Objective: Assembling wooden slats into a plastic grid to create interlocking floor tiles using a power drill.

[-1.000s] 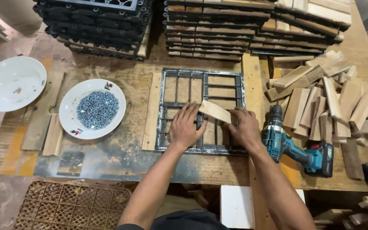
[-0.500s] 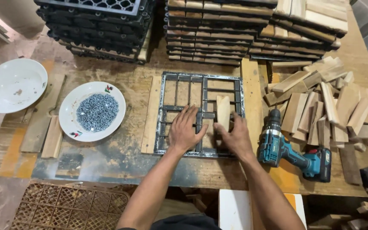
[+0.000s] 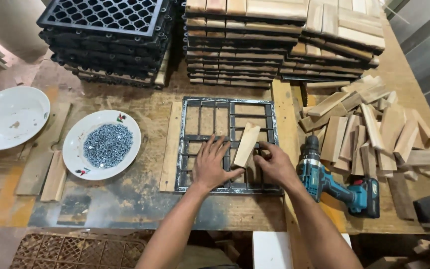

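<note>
A black metal grid frame [image 3: 227, 103] lies flat on the workbench [image 3: 135, 194]. A short pale wooden slat [image 3: 247, 144] rests tilted across the frame's lower right cells. My left hand [image 3: 214, 164] lies flat on the frame with fingers spread, its thumb touching the slat's near end. My right hand [image 3: 273, 167] pinches the slat's lower right edge between fingers and thumb. Both forearms reach in from the bottom edge.
A teal cordless drill [image 3: 334, 184] lies just right of my right hand. A loose heap of wooden slats [image 3: 374, 129] lies at right. A white plate of screws [image 3: 101, 144] and an empty plate [image 3: 8, 117] sit left. Stacked black trays [image 3: 105, 35] and wooden tiles [image 3: 274, 40] stand behind.
The slat has come down from a crosswise angle above the frame onto its lower right cells. Both hands have shifted slightly toward me along the frame.
</note>
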